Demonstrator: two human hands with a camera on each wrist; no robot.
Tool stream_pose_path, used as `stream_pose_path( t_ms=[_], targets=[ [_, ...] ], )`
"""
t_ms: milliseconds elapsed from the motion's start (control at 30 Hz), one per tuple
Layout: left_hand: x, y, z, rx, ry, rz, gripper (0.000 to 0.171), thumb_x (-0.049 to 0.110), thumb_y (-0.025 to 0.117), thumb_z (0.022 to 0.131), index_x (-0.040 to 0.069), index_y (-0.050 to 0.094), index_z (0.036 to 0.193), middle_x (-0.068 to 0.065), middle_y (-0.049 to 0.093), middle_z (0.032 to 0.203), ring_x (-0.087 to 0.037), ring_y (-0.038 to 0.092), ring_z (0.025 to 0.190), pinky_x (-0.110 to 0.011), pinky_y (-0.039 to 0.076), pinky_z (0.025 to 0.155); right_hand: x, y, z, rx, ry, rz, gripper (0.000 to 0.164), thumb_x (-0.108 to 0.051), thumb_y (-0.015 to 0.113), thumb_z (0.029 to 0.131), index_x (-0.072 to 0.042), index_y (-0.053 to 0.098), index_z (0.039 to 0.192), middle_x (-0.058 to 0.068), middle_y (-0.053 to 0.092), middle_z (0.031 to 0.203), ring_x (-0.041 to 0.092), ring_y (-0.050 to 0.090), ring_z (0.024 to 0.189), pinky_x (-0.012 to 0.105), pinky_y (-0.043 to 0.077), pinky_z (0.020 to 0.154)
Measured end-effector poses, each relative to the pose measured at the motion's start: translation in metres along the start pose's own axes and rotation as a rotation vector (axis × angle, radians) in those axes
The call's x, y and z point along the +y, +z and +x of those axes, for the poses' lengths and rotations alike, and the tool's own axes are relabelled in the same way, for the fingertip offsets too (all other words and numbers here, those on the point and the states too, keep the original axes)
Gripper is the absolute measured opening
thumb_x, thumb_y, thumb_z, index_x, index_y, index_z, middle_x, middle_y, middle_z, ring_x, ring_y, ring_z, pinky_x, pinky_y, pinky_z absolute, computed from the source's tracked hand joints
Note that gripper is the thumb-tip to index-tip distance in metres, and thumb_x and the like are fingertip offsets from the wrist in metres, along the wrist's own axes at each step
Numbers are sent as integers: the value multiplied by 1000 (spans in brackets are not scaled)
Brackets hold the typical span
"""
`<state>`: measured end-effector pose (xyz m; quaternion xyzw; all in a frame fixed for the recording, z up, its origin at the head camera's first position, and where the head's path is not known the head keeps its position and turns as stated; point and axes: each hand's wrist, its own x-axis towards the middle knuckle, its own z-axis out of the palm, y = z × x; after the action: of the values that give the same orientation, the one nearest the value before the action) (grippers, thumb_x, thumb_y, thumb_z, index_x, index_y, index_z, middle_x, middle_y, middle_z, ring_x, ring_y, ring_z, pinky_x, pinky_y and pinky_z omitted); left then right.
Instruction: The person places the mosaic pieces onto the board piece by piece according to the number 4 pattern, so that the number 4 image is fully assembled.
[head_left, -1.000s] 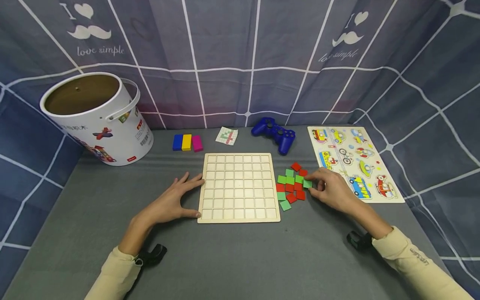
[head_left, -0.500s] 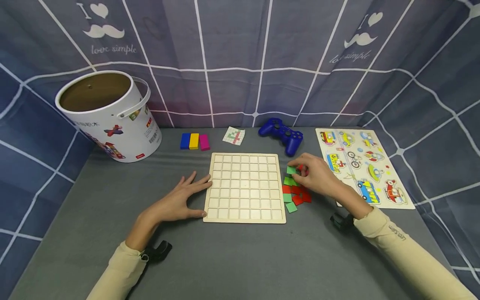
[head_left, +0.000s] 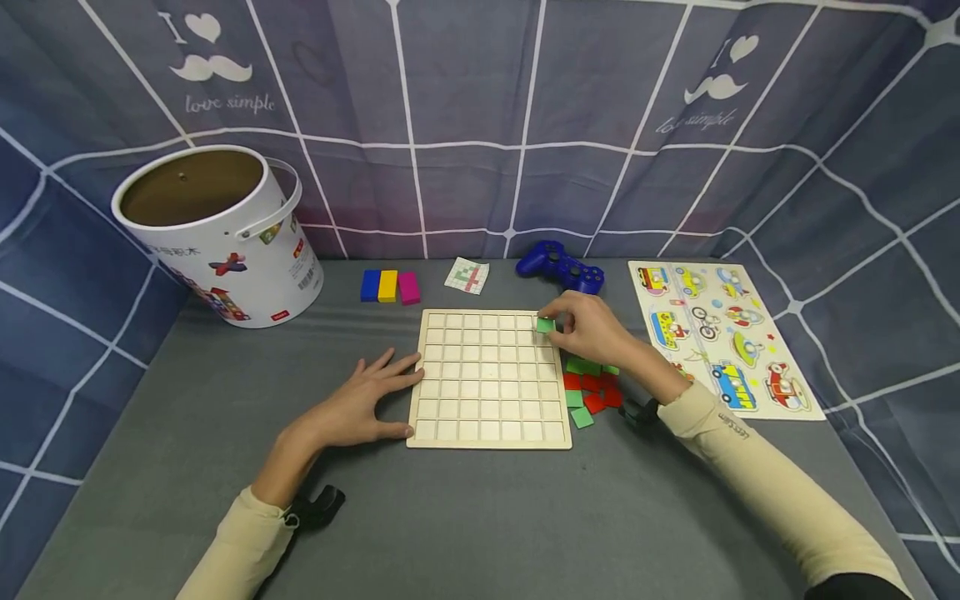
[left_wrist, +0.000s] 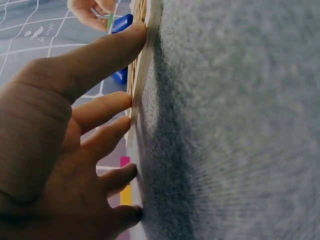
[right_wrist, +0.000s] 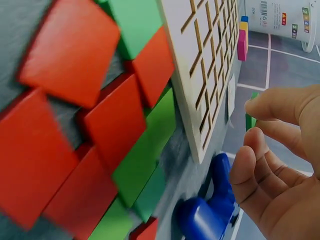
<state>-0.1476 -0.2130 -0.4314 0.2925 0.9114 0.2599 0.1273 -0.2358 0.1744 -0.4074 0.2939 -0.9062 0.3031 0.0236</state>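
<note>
A pale wooden grid board [head_left: 487, 379] lies on the grey table, its square cells unfilled. My left hand [head_left: 358, 402] has its fingers spread, with thumb and fingertips touching the board's left edge; the left wrist view shows the thumb [left_wrist: 107, 57] against that edge. Between thumb and fingers, my right hand [head_left: 588, 325] pinches a green square tile [head_left: 545, 325] over the board's far right corner. In the right wrist view that green tile [right_wrist: 251, 112] is seen edge-on. Red tiles [head_left: 592, 383] and green tiles [head_left: 581, 417] lie loosely along the board's right side, partly under the right forearm.
A blue game controller [head_left: 558, 267] lies just behind the right hand. Farther right is a picture puzzle board [head_left: 723, 333]. Behind the grid board are a small patterned card [head_left: 467, 275] and blue, yellow and pink blocks [head_left: 387, 286]. A white bucket [head_left: 225, 242] stands at back left.
My right hand has picked up a green tile from the loose pile and carried it left to the board's far right corner. The left hand stays at the board's edge.
</note>
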Motion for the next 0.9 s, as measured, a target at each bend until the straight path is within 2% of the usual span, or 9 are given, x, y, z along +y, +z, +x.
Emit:
stream_pose_path(
  t_ms=[167, 300, 667, 900],
  targets=[
    [-2, -3, -3, 8, -30, 4, 85, 38, 86, 78, 17, 47, 151, -1, 25, 164, -42, 9, 150, -81, -7, 101, -3, 11, 20, -39, -8, 11, 29, -6, 76, 82, -7, 76, 112, 4, 68, 98, 14, 51, 65, 33, 43, 61],
    [-5, 0, -3, 14, -23, -15, 85, 40, 85, 79, 20, 47, 151, 2, 24, 165, -41, 8, 150, -82, -13, 97, -2, 21, 29, -66, 12, 5, 30, -6, 75, 83, -7, 76, 112, 4, 68, 99, 15, 53, 69, 33, 45, 63],
    [-3, 5, -3, 19, -28, -40, 87, 39, 86, 77, 18, 47, 152, 1, 24, 164, -41, 8, 150, -81, -11, 100, 4, 38, 46, -78, 0, 5, 28, -3, 73, 83, -5, 77, 111, 7, 69, 95, 13, 57, 69, 31, 47, 63],
    [-5, 4, -2, 9, -38, -52, 91, 41, 88, 75, 18, 46, 152, 1, 23, 165, -40, 6, 151, -79, -12, 101, 3, 38, 56, -115, -12, -18, 25, -4, 75, 82, -6, 78, 107, 6, 72, 94, 14, 57, 71, 31, 47, 64]
  ],
)
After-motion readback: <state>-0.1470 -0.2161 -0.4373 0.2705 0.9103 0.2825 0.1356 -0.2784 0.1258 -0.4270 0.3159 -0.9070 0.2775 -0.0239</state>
